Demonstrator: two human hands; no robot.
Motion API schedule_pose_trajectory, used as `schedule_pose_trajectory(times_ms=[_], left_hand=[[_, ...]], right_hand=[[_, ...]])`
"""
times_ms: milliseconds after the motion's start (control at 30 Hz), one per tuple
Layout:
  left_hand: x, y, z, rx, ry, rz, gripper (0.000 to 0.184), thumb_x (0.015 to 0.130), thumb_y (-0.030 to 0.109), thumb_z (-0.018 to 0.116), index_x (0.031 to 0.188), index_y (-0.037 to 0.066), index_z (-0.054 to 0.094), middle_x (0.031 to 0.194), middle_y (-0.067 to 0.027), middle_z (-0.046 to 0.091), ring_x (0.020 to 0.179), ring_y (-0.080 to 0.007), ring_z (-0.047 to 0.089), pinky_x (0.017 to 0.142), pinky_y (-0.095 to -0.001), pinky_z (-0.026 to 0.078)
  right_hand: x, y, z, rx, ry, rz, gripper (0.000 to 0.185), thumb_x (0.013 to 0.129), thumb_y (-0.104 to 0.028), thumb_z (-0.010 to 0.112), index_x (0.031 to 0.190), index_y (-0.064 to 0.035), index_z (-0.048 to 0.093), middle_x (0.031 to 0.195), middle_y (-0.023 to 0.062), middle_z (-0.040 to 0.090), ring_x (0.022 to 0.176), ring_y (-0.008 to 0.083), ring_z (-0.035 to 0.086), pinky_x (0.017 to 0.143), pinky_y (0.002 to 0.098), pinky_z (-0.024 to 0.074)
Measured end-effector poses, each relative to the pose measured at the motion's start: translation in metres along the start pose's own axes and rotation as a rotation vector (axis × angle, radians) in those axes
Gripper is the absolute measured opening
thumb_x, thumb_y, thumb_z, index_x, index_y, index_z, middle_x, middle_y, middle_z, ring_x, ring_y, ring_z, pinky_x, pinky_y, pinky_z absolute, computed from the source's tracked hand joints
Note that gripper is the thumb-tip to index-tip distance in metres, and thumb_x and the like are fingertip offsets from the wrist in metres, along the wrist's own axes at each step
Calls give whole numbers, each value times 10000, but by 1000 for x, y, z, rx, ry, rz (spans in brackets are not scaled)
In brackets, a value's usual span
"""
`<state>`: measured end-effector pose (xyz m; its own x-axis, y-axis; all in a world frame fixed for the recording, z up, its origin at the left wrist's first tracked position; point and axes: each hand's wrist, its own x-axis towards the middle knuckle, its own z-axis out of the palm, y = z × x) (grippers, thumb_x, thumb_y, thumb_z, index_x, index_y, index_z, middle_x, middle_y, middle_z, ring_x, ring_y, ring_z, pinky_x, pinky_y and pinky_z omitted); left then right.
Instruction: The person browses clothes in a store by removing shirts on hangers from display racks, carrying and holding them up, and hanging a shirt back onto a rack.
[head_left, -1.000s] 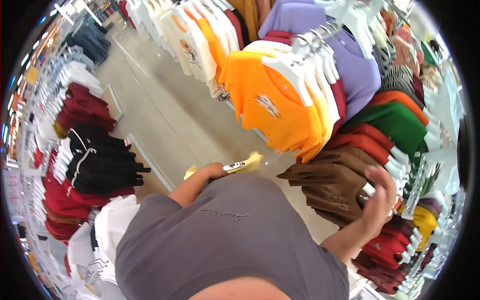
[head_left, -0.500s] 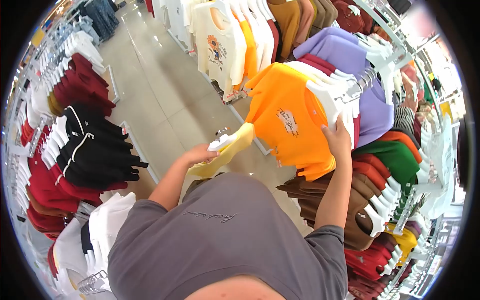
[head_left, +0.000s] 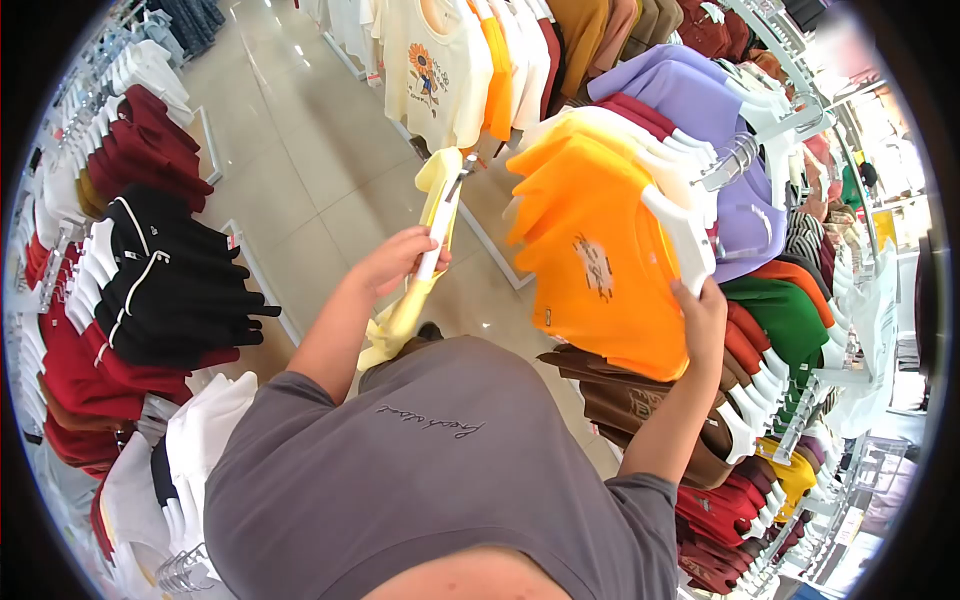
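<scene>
Yellow garment (head_left: 403,312) has swung up from its flatter slant half a second back; its white hanger (head_left: 438,222) now stands steeply in view, hook end away from the wearer. Left hand (head_left: 403,262) closed around that hanger, fingers wrapped over it, cloth hanging down toward the wearer's grey shirt (head_left: 430,470). Right hand (head_left: 703,315) pinches the lower end of the pale hanger (head_left: 684,235) in the front orange shirt (head_left: 605,275), thumb on the near side. Yellow garment and orange shirt apart, floor visible between.

Behind the orange shirt: white and cream tops, then purple garments (head_left: 665,85), packed close on the same side. Brown garments (head_left: 650,400) crowd just below the orange shirt; green garment (head_left: 785,308) beyond the right hand. Past the yellow garment, a cream top with a flower print (head_left: 430,85) heads another row.

Across the aisle, left: black garments (head_left: 170,285) with white trim, dark red garments (head_left: 145,150), white garments (head_left: 208,425) nearer. Floor (head_left: 300,170) pale, glossy tile, lights reflected. White base bar (head_left: 493,243) runs low along the aisle edge. Bright shop, hanging rows both sides.
</scene>
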<state>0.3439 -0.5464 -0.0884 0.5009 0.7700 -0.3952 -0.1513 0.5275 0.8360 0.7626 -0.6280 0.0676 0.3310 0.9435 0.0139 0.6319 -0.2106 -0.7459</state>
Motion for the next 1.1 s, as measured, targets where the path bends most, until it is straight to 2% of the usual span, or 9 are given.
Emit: schedule_pose_trajectory(times_ms=[100, 200, 433, 500, 633, 667, 767, 800, 1100], left_hand=[[10, 12, 21, -36, -66, 34, 338, 954, 210, 455, 1230, 18, 482, 1108, -114, 623, 1010, -195, 600, 925, -361, 462], [24, 23, 45, -69, -160, 68, 345, 949, 196, 458, 1242, 15, 481, 1167, -140, 615, 1057, -219, 598, 942, -375, 458], [51, 56, 129, -161, -403, 161, 378, 939, 173, 462, 1271, -7, 479, 1235, -177, 592, 1112, -261, 586, 984, -402, 446], [60, 64, 157, -182, -506, 261, 395, 935, 170, 460, 1284, -15, 474, 1268, -188, 577, 1127, -273, 582, 1019, -411, 430], [73, 68, 211, -262, -674, 307, 437, 932, 171, 464, 1318, -30, 436, 1360, -195, 500, 1205, -269, 533, 1061, -415, 396], [80, 65, 223, -281, -671, 303, 447, 924, 170, 483, 1325, -21, 431, 1372, -181, 487, 1206, -264, 523, 1062, -414, 388], [93, 57, 254, -336, -646, 273, 442, 917, 169, 502, 1321, -1, 443, 1353, -159, 508, 1183, -259, 534, 1051, -409, 391], [99, 53, 262, -340, -653, 284, 433, 911, 167, 513, 1315, 22, 455, 1312, -136, 542, 1170, -248, 540, 1035, -402, 400], [118, 37, 299, -374, -534, 373, 379, 921, 162, 485, 1283, 47, 476, 1237, -108, 583, 1138, -242, 556, 1017, -396, 407]], right_hand=[[-43, 13, -7, 103, 0, 69, 263, 828, -140, 670, 1006, 48, 624, 823, 15, 591, 739, 91, 487, 665, 259, 417], [-87, 44, -11, 180, 10, 177, 252, 822, -112, 670, 1014, 46, 628, 839, 18, 599, 769, 98, 514, 701, 268, 434], [-183, 74, -35, 169, 105, 404, 270, 783, -119, 682, 975, 64, 632, 768, 33, 591, 699, 109, 486, 641, 281, 418], [-208, 81, -44, 116, 124, 430, 274, 762, -124, 688, 938, 76, 623, 734, 52, 578, 666, 119, 465, 615, 291, 407], [-262, 115, -58, 17, 167, 548, 245, 753, -128, 694, 873, 69, 616, 680, 67, 541, 641, 135, 459, 609, 311, 409], [-275, 124, -56, 37, 224, 508, 248, 750, -145, 698, 865, 62, 627, 663, 69, 547, 627, 146, 471, 600, 323, 411], [-301, 122, -67, -35, 139, 698, 280, 754, -161, 694, 912, 67, 658, 708, 81, 606, 670, 148, 535, 637, 329, 440], [-309, 123, -67, -68, 163, 739, 276, 759, -163, 694, 906, 68, 661, 674, 66, 584, 644, 145, 524, 614, 337, 432], [-353, 182, -49, -55, 183, 736, 275, 739, -164, 729, 873, 68, 669, 675, 88, 619, 628, 153, 548, 599, 339, 445]])
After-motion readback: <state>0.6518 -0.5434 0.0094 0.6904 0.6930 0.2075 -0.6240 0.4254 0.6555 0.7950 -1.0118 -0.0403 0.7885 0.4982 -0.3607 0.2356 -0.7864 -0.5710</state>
